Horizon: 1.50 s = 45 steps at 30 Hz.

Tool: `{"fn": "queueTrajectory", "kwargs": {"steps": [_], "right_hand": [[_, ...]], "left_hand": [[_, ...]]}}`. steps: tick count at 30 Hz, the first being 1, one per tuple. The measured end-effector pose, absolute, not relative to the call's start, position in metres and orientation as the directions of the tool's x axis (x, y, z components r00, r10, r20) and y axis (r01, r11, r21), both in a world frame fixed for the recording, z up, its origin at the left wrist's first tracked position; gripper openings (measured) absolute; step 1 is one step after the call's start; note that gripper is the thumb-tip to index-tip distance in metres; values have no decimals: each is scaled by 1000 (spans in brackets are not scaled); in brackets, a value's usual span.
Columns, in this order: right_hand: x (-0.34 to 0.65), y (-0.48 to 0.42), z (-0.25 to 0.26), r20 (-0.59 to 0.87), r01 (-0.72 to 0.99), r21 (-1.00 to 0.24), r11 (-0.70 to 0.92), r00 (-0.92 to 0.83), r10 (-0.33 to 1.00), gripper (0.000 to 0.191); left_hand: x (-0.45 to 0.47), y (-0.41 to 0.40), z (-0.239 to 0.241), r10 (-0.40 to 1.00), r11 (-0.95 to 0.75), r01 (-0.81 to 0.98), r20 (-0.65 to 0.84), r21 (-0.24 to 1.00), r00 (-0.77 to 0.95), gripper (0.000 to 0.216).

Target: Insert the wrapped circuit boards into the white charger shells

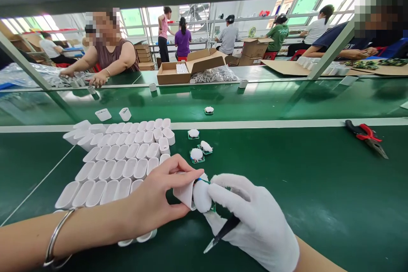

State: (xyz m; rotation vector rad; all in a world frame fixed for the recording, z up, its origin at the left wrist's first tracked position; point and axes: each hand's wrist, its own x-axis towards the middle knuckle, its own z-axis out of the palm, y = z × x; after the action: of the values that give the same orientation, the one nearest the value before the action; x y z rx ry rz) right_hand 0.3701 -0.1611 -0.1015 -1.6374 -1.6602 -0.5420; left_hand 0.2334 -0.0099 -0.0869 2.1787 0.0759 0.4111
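My bare left hand (156,193) grips a white plastic housing (184,194) between thumb and fingers, with its opening turned to the right. At that opening sits a small green circuit board topped with a white rounded lump (202,196); part of it is inside, but how far I cannot tell. My right hand (261,221), in a white glove, pinches the board from the right. Black tweezers (225,231) with a pale tip are tucked in the same hand, pointing down left. Beyond my hands lie several similar boards (196,155) with white lumps.
Rows of open white housings (116,170) stand left of and partly behind my left arm. Red-and-black pliers (366,136) lie at the right of the green table (312,187). Across the bench are a cardboard box (174,77), a plastic bag (215,75) and a co-worker (116,57) handling parts.
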Motion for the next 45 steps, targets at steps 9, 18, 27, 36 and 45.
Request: {"fn": "queueTrajectory", "kwargs": {"steps": [9,18,27,36,45], "right_hand": [[365,-168,-96,615,987,-162,-9,107,781,17],[366,-167,-101,619,967,-253,18,148,771,29],[371,-166,-98,508,889,-458,17,246,826,55],[375,-166,-106,518,916,-401,12,216,828,47],[373,-167,-104,490,917,-399,-11,223,843,46]], "left_hand": [[231,-13,-81,218,-653,-29,224,757,950,59],[232,-13,-84,207,-669,-44,242,742,948,54],[232,-15,-85,222,-739,7,234,674,946,81],[233,-22,-84,259,-722,62,185,690,948,81],[233,-20,-85,269,-718,69,184,693,946,80]]}}
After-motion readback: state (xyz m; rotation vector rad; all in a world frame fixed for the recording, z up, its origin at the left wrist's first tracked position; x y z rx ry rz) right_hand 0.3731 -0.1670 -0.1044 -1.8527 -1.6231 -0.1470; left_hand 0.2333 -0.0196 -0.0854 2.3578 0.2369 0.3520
